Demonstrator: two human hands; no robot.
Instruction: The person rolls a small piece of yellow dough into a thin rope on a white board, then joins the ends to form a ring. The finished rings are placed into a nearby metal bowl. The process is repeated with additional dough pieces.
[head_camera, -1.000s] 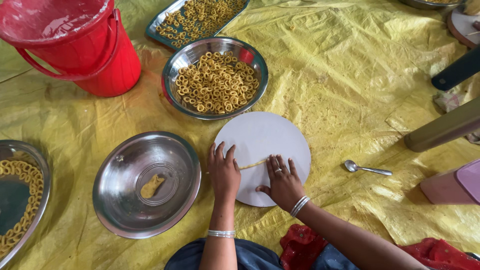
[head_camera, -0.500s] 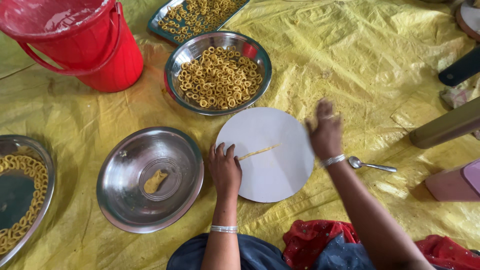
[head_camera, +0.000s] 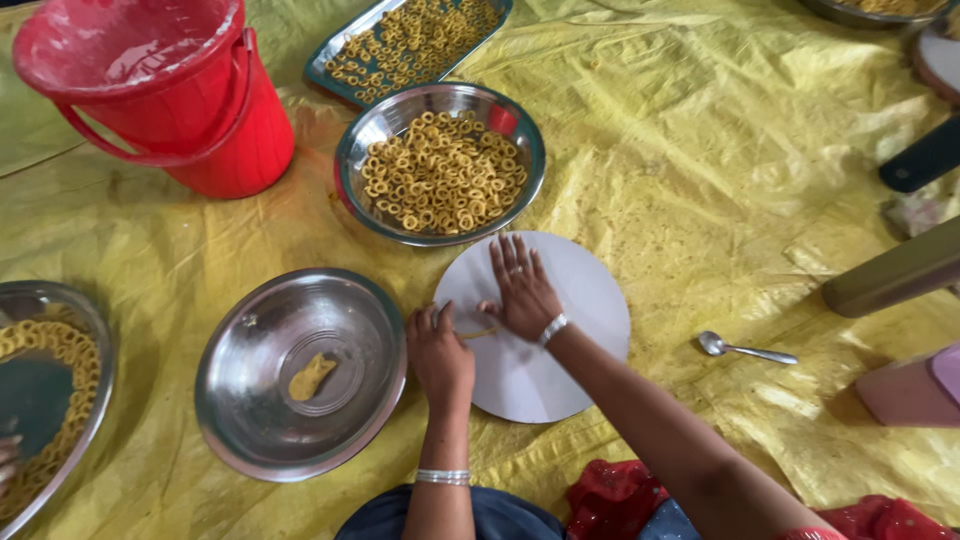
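A round white board (head_camera: 565, 370) lies on the yellow sheet in front of me. My left hand (head_camera: 438, 355) rests on its left edge, fingers flat against a thin yellow strip of dough (head_camera: 476, 334). My right hand (head_camera: 520, 287) lies palm down on the board, fingers spread, covering the strip's right end. Left of the board is a steel bowl (head_camera: 300, 372) with a small lump of yellow dough (head_camera: 310, 377) in its bottom. Beyond the board, a steel bowl (head_camera: 440, 165) holds many yellow dough rings.
A red bucket (head_camera: 150, 90) stands at the far left. A tray of rings (head_camera: 405, 45) lies at the back. Another ring-filled plate (head_camera: 40, 400) is at the left edge. A spoon (head_camera: 745, 350) lies right of the board. A pink object (head_camera: 910, 385) sits at right.
My right hand was on the board, lifted up and to the right half a second ago, and has come back down flat onto the dough strip. My left hand stayed in place.
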